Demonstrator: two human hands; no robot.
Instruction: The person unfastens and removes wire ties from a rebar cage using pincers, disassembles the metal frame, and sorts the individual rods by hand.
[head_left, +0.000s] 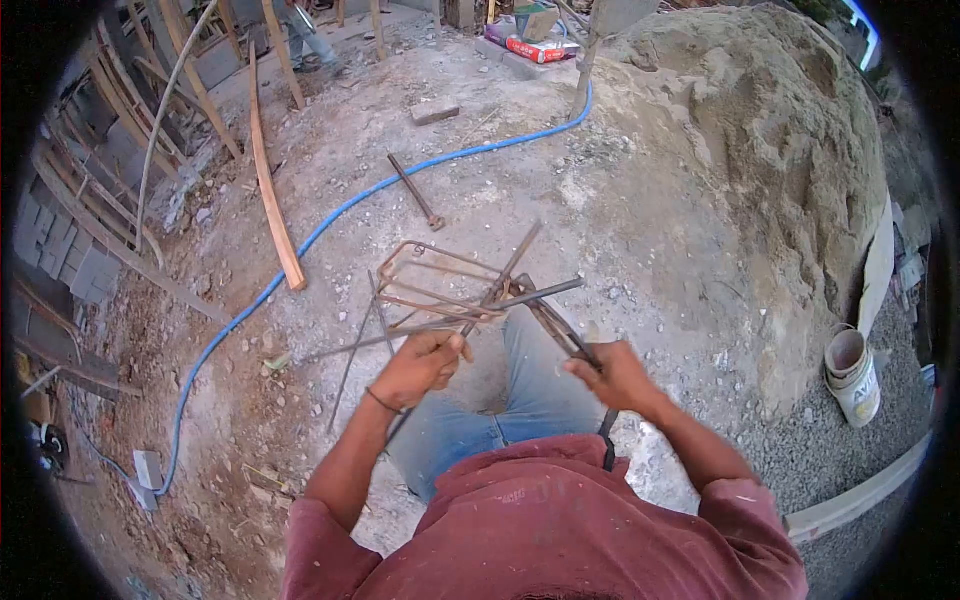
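Note:
My left hand (pixel 420 368) is closed around a thin steel rebar rod (pixel 515 262) that slants up and away from me. My right hand (pixel 612 376) grips the handles of a pair of pincers (pixel 556 326). The jaws of the pincers sit where several bars cross, in front of my knees. Rusty bent rebar stirrups (pixel 440 247) lie around that crossing, just beyond my left hand. Another straight bar (pixel 545 291) runs sideways across them. Whether tie wire is between the jaws is too small to tell.
A blue hose (pixel 345 205) curves over the rubble ground. Beyond the stirrups lie a loose metal bar (pixel 412 190), a wooden plank (pixel 265 170) and a brick (pixel 435 111). A sand pile (pixel 790 130) rises at right, near a white bucket (pixel 853 385). A person's leg (pixel 310 40) shows far off.

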